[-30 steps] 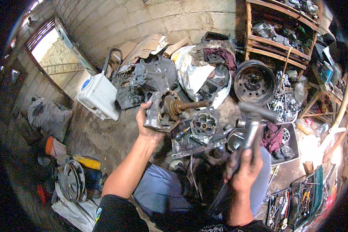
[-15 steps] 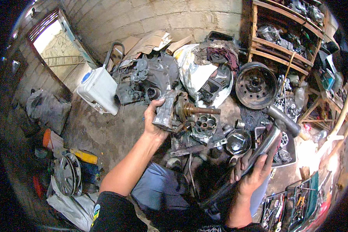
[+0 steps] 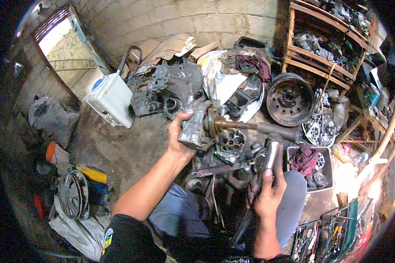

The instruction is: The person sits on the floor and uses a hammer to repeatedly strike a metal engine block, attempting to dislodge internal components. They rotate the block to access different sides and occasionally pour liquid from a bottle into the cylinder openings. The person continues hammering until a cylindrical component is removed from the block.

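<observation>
My left hand (image 3: 178,141) grips a grimy metal pump-like housing (image 3: 192,129), its thumb on top near the upper edge. A brown shaft (image 3: 235,125) sticks out of the housing toward the right. My right hand (image 3: 270,197) is closed around the metal handle of a hammer (image 3: 272,155). The hammer's head (image 3: 278,132), smeared by motion, lies right at the shaft's free end; whether they touch I cannot tell. Below the shaft sits a round metal part with several holes (image 3: 231,141), among other parts in front of my knees.
A large greasy gearbox casing (image 3: 180,79) lies behind my left hand, beside a white jug (image 3: 112,98). A steel wheel rim (image 3: 290,98) stands at the right, near a wooden shelf (image 3: 320,72). A parts tray (image 3: 324,186) and a tool box (image 3: 324,234) sit at my right.
The hammer has swung left, bringing its head from well right of the shaft to the shaft's end. My right hand moved left with it. The housing shifted slightly right.
</observation>
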Available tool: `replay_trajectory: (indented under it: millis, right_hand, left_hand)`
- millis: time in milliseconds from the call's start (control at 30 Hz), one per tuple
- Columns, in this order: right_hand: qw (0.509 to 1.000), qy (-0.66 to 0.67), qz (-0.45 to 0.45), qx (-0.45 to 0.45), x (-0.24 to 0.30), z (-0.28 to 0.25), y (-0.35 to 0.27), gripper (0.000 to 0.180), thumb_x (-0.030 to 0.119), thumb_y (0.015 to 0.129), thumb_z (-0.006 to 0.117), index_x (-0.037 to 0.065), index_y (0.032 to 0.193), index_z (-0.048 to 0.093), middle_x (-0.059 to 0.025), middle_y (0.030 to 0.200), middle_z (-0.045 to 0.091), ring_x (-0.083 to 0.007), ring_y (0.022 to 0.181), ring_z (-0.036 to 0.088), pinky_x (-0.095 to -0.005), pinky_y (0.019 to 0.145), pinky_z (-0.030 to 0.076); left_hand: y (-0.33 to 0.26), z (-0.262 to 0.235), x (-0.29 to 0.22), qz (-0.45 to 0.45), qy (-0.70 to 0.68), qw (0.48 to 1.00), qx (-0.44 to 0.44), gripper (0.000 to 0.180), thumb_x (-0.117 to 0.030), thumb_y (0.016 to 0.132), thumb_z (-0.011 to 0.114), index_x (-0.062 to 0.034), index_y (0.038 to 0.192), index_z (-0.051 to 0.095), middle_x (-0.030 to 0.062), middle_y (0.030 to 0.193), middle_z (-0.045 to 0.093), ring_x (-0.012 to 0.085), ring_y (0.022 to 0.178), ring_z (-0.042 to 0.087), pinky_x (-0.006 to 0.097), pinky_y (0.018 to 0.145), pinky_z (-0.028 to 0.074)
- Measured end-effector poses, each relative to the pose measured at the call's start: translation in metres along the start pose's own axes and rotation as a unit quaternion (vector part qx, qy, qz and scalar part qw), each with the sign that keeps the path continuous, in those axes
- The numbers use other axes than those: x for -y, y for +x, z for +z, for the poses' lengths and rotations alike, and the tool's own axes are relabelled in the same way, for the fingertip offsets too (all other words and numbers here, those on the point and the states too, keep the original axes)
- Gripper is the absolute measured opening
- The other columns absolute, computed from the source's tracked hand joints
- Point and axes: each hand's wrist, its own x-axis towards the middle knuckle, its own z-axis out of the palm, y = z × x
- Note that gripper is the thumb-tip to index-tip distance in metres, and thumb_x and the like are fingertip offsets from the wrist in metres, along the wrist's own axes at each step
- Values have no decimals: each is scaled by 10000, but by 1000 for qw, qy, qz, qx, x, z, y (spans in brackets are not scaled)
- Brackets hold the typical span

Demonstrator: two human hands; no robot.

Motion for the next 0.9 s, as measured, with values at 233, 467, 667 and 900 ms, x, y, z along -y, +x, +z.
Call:
replay_trajectory:
  millis: [233,467,667,900]
  right_hand:
    - [988,81,124,-34,5,-9,1,597,287,1037,532,136,1576,324,-28,766,583,-78,546,473,-256,449,395]
    - [983,151,104,-3,-7,-5,-1,622,348,1060,476,170,1601,226,-17,588,407,-121,342,371,-273,283,339]
    - [985,133,107,-8,-10,-2,0,636,346,1057,478,144,1601,216,-16,594,410,-114,349,365,-266,285,340]
    - [995,68,77,-17,-26,-11,3,629,320,1031,519,83,1573,307,-91,894,593,-95,503,456,-245,404,367]
  left_hand:
    - [-9,7,-6,306,385,869,-64,772,-164,747,749,-42,1430,411,129,1299,544,264,1131,617,398,960,518]
    - [-18,21,-2,498,520,694,-20,986,-177,637,894,-27,1414,305,217,1273,535,326,1210,557,427,1044,452]
    - [-21,18,1,526,548,651,-4,953,-188,616,893,-31,1387,356,234,1323,513,381,1217,555,458,1050,445]
    - [-26,19,-8,567,567,597,32,976,-176,606,902,-55,1391,335,257,1359,493,389,1249,545,469,1041,458]
